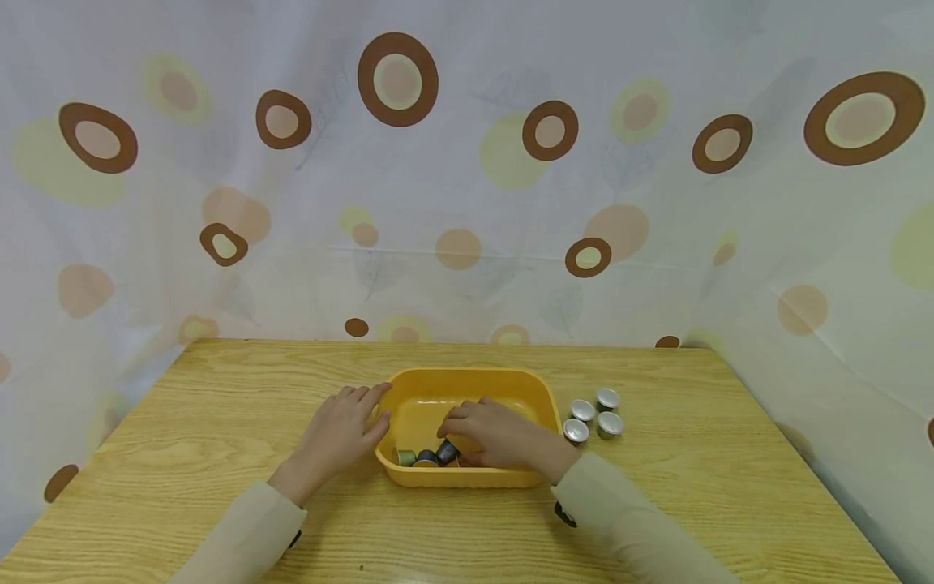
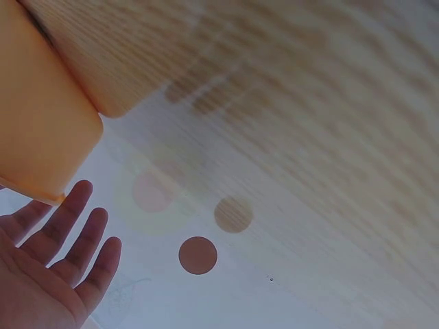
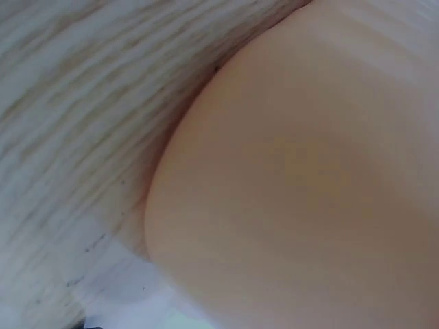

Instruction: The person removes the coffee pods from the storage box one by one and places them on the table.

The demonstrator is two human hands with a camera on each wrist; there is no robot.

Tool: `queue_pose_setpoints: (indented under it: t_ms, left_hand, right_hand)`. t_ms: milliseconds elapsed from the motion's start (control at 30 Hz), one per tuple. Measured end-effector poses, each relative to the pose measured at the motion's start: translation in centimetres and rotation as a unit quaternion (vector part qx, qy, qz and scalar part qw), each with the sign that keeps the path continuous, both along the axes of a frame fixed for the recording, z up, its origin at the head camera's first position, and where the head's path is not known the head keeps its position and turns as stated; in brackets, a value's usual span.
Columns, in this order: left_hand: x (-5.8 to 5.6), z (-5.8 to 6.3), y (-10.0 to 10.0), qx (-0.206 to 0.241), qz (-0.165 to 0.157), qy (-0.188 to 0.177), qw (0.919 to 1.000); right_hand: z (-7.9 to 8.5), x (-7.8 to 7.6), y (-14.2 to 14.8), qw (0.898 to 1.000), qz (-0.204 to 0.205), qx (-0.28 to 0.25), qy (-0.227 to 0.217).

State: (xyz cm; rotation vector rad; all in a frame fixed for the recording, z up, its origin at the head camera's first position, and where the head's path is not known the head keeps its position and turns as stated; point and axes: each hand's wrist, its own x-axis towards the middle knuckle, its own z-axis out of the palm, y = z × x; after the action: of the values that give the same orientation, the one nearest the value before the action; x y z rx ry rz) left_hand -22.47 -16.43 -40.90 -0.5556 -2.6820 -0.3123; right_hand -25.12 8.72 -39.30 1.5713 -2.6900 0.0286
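Note:
A yellow plastic basin [image 1: 467,478] stands on the table. My left hand [image 1: 339,430] rests at its left rim, fingers extended; in the left wrist view, the left hand [image 2: 48,267] has its fingertips by the basin's edge [image 2: 58,199]. Inside the basin is my right hand [image 1: 499,434], bent over the near side with its fingertips mostly hidden. Beside those fingers lie a tilted dark coffee capsule [image 1: 447,452], another dark capsule [image 1: 426,458] and a green one [image 1: 405,458]. Whether the right hand pinches a capsule cannot be seen. Only the basin's outer wall [image 3: 288,178] fills the right wrist view.
Several coffee capsules [image 1: 610,424] with silver lids stand grouped on the wooden table [image 1: 693,487], just right of the basin. A patterned white curtain [image 1: 452,178] hangs behind the table and along both sides.

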Motion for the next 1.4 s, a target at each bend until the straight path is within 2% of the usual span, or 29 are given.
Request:
queue_pose_setpoints:
  t_ms: [633,1400]
  left_hand:
    - [0.08,-0.03,-0.07,-0.002,0.006,-0.013,0.9999]
    - [-0.08,-0.15,-0.06,0.000,0.003,-0.004,1.0000]
  right_hand:
    - [-0.46,-0.25,-0.52,1.000,0.006,0.003,-0.018]
    - [-0.29,-0.33,-0.21,1.000,0.014,-0.001,0.001]
